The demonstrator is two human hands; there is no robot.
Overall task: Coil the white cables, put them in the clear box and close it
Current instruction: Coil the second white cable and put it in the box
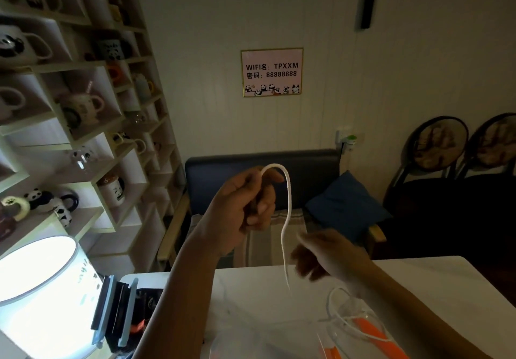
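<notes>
My left hand is raised above the white table, shut on one end of a white cable. The cable arches over the fist and hangs down towards the table. My right hand sits lower and to the right, blurred, fingers loosely curled beside the hanging cable; whether it touches the cable is unclear. A second thin white cable loops over the clear box at the table's near edge. The box has orange clips and looks open.
A lit round lamp stands at the near left, with dark flat items upright beside it. Shelves of panda mugs fill the left wall. Beyond the table are a dark sofa with a blue cushion and two round-backed chairs.
</notes>
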